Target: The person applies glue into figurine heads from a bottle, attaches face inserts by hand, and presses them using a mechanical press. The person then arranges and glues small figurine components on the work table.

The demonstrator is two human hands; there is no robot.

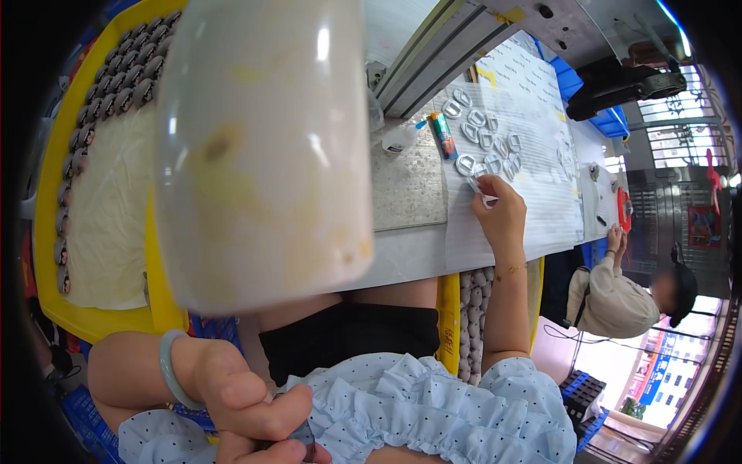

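Observation:
My right hand (pixel 502 213) reaches over the worktable with thumb and fingers pinched on a clear plastic piece (pixel 487 200). Just beyond it, several similar clear pieces (pixel 485 139), ring-like with openings, lie on a white foam sheet (pixel 541 224). My left hand (pixel 259 406) is drawn in close at the lower left, its fingers curled on a small dark grey piece (pixel 303 438). Most of that piece is hidden by the fingers, and its kind cannot be made out.
A whitish cylinder (pixel 263 155) blocks much of the upper left. Beyond it stands a metal post (pixel 433 58). A small bottle (pixel 398 141) and a coloured tube (pixel 444 135) are nearby. A yellow tray (pixel 50 224) holds grey rounded pieces. A person (pixel 618 298) works at right.

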